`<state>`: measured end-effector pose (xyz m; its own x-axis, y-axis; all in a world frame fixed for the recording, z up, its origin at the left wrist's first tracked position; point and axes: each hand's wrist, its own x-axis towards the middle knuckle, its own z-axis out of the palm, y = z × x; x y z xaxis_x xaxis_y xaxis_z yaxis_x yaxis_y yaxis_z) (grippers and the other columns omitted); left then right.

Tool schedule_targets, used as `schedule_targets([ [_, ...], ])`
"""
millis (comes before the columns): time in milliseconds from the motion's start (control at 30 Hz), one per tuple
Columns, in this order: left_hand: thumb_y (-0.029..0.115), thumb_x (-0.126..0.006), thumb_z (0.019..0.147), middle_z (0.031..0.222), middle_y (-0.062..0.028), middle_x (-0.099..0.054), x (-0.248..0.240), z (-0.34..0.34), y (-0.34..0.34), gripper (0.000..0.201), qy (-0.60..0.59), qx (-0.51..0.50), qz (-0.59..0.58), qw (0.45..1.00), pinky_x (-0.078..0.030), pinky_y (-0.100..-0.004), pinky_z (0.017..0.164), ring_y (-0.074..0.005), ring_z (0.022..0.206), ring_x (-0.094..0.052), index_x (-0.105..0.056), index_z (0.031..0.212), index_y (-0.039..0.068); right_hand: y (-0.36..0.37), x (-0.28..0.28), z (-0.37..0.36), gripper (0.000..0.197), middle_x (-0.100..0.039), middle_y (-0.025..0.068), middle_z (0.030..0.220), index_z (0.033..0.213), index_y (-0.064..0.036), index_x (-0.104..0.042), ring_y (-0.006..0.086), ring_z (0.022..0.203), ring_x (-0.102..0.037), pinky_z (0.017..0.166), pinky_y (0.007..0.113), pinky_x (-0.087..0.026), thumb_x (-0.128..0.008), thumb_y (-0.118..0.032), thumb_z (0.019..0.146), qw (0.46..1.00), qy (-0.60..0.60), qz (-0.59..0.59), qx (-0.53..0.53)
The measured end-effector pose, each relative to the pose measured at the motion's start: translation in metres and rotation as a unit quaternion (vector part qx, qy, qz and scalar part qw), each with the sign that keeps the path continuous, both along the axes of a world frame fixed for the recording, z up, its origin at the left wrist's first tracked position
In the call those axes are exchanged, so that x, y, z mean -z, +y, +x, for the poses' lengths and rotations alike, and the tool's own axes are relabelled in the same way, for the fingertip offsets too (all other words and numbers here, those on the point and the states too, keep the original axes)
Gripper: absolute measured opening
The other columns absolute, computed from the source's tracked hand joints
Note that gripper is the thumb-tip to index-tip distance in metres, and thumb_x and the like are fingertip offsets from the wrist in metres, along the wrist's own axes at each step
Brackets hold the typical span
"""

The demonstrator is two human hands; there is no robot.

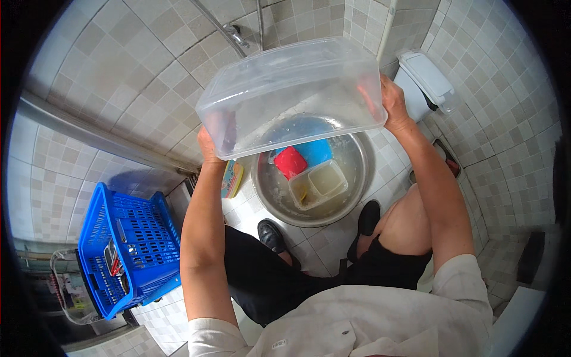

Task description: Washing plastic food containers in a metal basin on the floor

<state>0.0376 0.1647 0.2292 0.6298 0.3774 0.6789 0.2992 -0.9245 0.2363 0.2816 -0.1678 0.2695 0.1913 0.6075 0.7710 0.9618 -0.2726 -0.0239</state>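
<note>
Both arms stretch forward, holding a large clear plastic storage box point(297, 89) tilted above a round metal basin point(363, 178). My left hand point(208, 146) grips the box's left end, its fingers partly hidden behind the plastic. At the right end, my right hand point(395, 104) is closed on the box's side, the fingers showing through the clear wall. Inside the basin are cloudy water, a red cloth or sponge point(290, 162), a blue flat item point(315, 151) and a small clear divided food container point(328, 180).
A blue slatted plastic basket point(146, 238) holding utensils stands at the left. Beside the basin lies a yellow-green packet point(232, 179). A white lidded bin point(425, 83) is at the back right. Metal shower hoses point(217, 24) hang on the tiled wall.
</note>
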Motion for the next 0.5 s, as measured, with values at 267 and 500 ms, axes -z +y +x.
schedule_targets([
  [267,0.023,-0.063,0.088,0.082,-0.0095,-0.066,0.020,0.001,0.022,0.017,-0.165,0.027,-0.163,0.972,-0.051,-0.0359,0.068,-0.0261,0.073,-0.065,-0.065,0.095,0.007,0.003,0.011,-0.011,0.034,-0.057,0.0166,0.112,0.113,-0.0008,-0.054,0.0315,0.099,-0.061,0.078,0.040,-0.053,-0.063,-0.007,0.080,0.995,0.066,-0.065,-0.045],
  [500,0.013,-0.059,0.088,0.095,-0.0113,-0.062,-0.017,-0.019,0.005,0.030,-0.087,0.061,-0.092,0.990,-0.050,-0.0333,0.075,-0.0238,0.084,-0.062,-0.064,0.117,0.004,-0.019,0.035,0.005,0.060,-0.035,0.0292,0.140,0.134,0.0020,-0.041,0.0468,0.114,-0.052,0.090,0.049,-0.049,-0.060,-0.027,0.086,0.784,0.392,-0.458,0.151],
])
